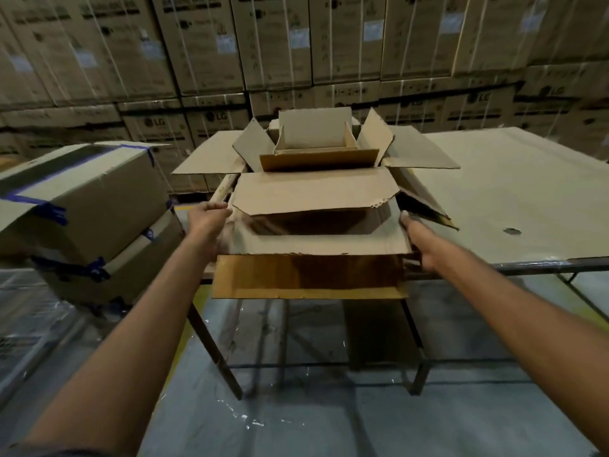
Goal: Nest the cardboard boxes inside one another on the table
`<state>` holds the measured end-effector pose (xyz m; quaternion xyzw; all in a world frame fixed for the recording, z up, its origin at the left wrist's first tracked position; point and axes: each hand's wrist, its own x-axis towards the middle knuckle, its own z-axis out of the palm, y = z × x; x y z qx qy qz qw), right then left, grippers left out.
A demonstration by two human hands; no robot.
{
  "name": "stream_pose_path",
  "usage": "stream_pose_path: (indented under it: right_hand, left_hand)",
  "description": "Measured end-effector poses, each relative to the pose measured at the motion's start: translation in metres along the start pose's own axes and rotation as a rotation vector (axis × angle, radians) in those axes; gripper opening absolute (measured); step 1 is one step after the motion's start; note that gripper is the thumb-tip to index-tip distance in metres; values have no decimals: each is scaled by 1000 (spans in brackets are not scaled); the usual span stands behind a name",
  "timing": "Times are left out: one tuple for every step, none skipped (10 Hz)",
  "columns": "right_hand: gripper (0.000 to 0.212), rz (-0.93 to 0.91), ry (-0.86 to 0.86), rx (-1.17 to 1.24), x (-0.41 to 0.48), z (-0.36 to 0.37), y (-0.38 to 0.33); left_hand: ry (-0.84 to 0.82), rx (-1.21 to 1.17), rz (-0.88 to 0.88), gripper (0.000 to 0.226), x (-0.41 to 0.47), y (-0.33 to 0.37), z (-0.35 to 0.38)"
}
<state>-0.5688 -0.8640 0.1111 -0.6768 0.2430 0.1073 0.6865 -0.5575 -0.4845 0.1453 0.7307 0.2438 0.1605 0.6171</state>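
Both hands on the near box (309, 275): left hand (207, 219) fingers curled on its left edge, right hand (417, 237) pressed flat against its right side, table (514, 199) edge.

Setting: warehouse or goods store. Evidence, as seen from the floor:

- Rear wall of stacked cartons (204, 44), floor upward past the top of view, strapped with pale bands, each bearing a white label; "LG" printed on several in the lower rows.
- Two large taped cartons (82, 206) stacked at the left, sealed with blue tape.
- Metal-framed work table (543, 263), its top covered in flat cardboard sheet (514, 192) with a round hole near the right.
- Open cardboard boxes (313, 179) on the table, flaps spread.
- Floor (313, 417) grey and glossy, a yellow painted line running under the table.
- Dim overhead light throughout.
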Motion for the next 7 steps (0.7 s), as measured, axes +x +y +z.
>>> stream_pose_path:
  right_hand:
    - [54,-41,42,3,-5,-7,-13]
    - [45,-6,-13,78,-3,-19,-38]
    - [36,2,-62,196,-8,-23,-60]
    - [38,-49,-99,303,-21,-26,-94]
    - [38,-56,-123,293,-26,-28,-111]
    - [30,-46,-74,53,-26,-26,-104]
    - [29,-63,77,-174,-19,-26,-90]
  left_hand:
    - [21,-7,44,11,11,20,-7]
    - [8,-31,97,14,14,52,-16]
    - [-9,-16,144,22,16,68,-20]
    - [-38,26,237,29,10,89,-22]
    - [-39,99,309,23,4,103,-20]
    - [-36,354,366,21,-4,106,-19]
    - [-64,569,341,23,-9,95,-16]
